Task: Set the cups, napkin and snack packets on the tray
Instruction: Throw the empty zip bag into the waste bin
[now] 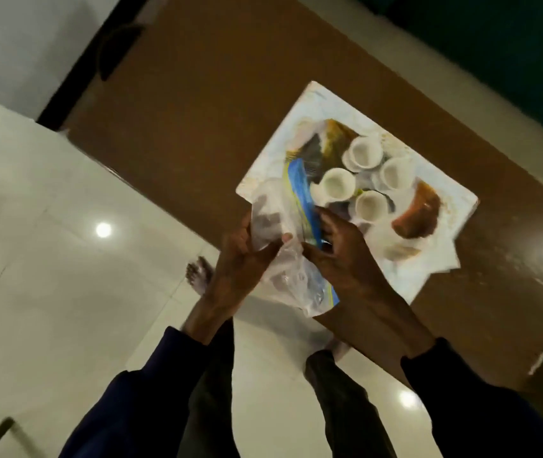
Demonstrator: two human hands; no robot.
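A white tray (316, 104) lies on a brown table (197, 94). Several small white cups (336, 185) on saucers stand grouped in its middle. A brownish packet (336, 135) lies at the tray's far side and another brown one (418, 213) at its right. A white napkin (428, 259) spreads under the cups toward the near right corner. Over the tray's near left corner I hold a clear plastic snack packet with a blue stripe (296, 200). My left hand (240, 259) grips its left side and my right hand (339, 249) its right side. The frame is blurred.
The table's near edge runs diagonally beside a glossy white tiled floor (65, 242). My bare foot (199, 274) and dark trouser legs show below the hands. A dark green surface (494, 44) lies beyond the table at the top right.
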